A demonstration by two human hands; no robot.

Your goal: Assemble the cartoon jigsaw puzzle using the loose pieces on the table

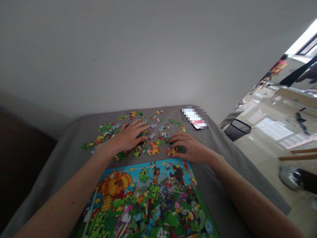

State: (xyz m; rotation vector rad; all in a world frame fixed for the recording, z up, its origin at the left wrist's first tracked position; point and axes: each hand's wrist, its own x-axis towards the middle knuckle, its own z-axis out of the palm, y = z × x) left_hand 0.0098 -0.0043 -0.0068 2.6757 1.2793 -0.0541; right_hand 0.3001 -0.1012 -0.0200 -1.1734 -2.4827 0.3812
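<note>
My left hand [131, 134] lies with fingers spread over loose jigsaw pieces [109, 127], its palm hiding some of them. My right hand [189, 147] rests at the right side of the pile, fingers and thumb apart. An orange puzzle piece [170, 152] lies at its thumb tip; a dark green piece [182, 149] shows between thumb and fingers. Between the hands are more scattered pieces, among them an orange one [155, 149]. Below them is the colourful cartoon puzzle board [148, 198], with a pumpkin at its upper left and pieces lying in it.
Grey cloth [218, 185] covers the table, which stands against a pale wall [148, 56]. A phone [194, 118] with a blurred screen lies at the back right. On the floor to the right stands a dark bin [236, 129]. A shoe [289, 177] shows farther right.
</note>
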